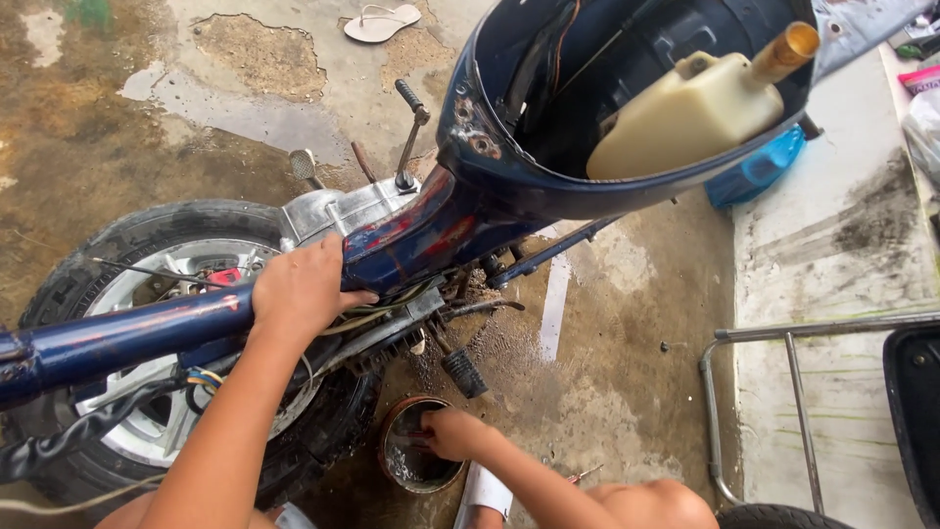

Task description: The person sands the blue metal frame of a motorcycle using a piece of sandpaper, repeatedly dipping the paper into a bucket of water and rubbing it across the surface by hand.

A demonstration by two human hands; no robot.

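Note:
A stripped motorcycle with a blue frame tube lies across the view, its body shell open at the upper right. My left hand grips the blue tube near the engine. My right hand reaches down into a small rusty round tin on the ground and seems to hold something small in it; what it is I cannot tell. A cream plastic tank with a brass-coloured neck sits inside the shell. A footpeg hangs just above the tin.
A wheel with a black tyre sits at left. The kick lever sticks up behind the engine. A metal rack frame and concrete slab lie right, a blue container beyond, a sandal far off.

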